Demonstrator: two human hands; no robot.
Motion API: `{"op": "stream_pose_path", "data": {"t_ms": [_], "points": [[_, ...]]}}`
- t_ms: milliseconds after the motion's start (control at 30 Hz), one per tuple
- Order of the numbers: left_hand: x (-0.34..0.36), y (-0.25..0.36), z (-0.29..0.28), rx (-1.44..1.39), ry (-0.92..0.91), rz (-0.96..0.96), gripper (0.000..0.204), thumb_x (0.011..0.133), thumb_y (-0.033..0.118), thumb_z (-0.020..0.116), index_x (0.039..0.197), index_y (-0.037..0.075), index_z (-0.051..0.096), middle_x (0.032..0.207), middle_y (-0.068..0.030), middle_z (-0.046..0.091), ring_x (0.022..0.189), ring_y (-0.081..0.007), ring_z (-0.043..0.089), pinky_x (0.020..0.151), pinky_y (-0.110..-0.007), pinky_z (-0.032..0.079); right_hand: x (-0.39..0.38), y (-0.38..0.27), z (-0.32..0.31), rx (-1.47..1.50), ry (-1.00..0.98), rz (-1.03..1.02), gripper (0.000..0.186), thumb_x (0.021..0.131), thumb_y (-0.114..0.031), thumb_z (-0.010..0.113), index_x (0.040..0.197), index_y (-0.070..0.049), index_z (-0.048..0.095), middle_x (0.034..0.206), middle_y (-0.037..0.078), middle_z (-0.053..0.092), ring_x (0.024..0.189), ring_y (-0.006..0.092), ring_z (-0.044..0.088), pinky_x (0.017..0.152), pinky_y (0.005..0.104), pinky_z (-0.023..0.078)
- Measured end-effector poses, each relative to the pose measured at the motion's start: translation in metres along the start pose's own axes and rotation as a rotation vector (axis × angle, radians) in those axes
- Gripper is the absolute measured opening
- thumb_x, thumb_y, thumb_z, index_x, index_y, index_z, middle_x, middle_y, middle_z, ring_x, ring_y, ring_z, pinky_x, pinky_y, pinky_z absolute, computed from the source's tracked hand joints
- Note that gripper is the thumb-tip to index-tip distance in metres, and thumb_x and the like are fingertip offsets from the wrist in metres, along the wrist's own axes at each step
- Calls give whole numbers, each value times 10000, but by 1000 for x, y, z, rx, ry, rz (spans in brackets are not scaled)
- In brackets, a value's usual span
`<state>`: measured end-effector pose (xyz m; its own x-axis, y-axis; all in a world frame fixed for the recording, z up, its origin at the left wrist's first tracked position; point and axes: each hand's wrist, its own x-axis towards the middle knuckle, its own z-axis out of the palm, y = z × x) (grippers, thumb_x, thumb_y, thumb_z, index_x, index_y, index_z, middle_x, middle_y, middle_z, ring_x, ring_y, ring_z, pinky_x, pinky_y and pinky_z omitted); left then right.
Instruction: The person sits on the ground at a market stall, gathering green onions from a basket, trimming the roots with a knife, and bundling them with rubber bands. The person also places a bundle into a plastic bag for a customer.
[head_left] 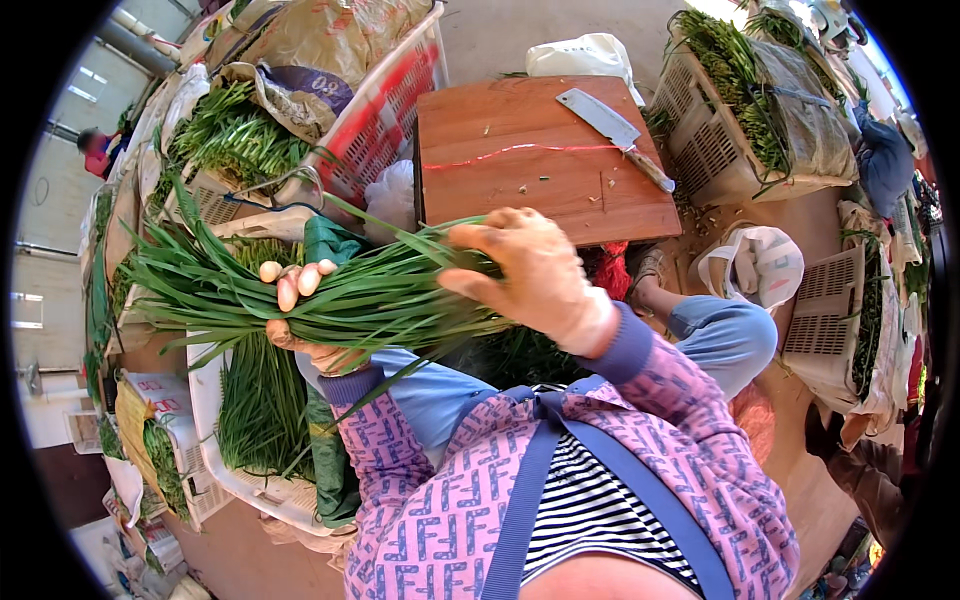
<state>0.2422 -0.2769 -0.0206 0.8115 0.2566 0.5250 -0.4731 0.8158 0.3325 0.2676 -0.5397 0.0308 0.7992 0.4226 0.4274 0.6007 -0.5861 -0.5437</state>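
A long bunch of green chives (pixel 380 275) lies across in front of me, leaf tips to the left. My left hand (pixel 290 288) is closed around its middle from below, fingers curled over the top and thumb at the near side. Over the right part of the bunch is my right hand (pixel 535 270), which seems to wear a thin, soiled pale glove. Its thumb and fingers are apart, touching the chives, with green leaves showing in the gap. The right end of the bunch is partly hidden behind this hand.
A cleaver (pixel 605 120) lies on a brown wooden board (pixel 540 200) ahead. More chives fill a white crate (pixel 205 440) at my left. Crates of greens stand at the far left and a crate (pixel 715 130) at the far right. A white bag (pixel 770 265) sits beside my knee.
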Motion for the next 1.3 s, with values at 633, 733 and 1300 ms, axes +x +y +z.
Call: {"op": "stream_pose_path", "data": {"t_ms": [633,733,1300], "points": [[-13,-9,-18,-92,232,-137,465,906,266,578,1283,4,502,1071,-14,639,1059,-208,564,1098,-427,343,-22,27,8,-311,310,-434,282,725,-174,777,963,-218,633,959,-55,582,903,155,570,775,352,457],[-9,-13,-19,-72,228,-135,452,875,241,613,1250,16,498,1032,-15,629,1037,-217,563,1081,-438,352,-20,41,-1,-131,220,-361,273,736,-132,713,985,-210,634,962,-28,587,931,206,575,776,357,445],[-8,-12,-37,-2,321,-261,293,859,272,616,1038,56,534,1071,-132,584,1014,-248,530,1067,-436,352,-11,68,12,412,166,-392,269,840,-21,543,1059,-116,668,1079,37,666,1060,232,593,927,383,447]]}}
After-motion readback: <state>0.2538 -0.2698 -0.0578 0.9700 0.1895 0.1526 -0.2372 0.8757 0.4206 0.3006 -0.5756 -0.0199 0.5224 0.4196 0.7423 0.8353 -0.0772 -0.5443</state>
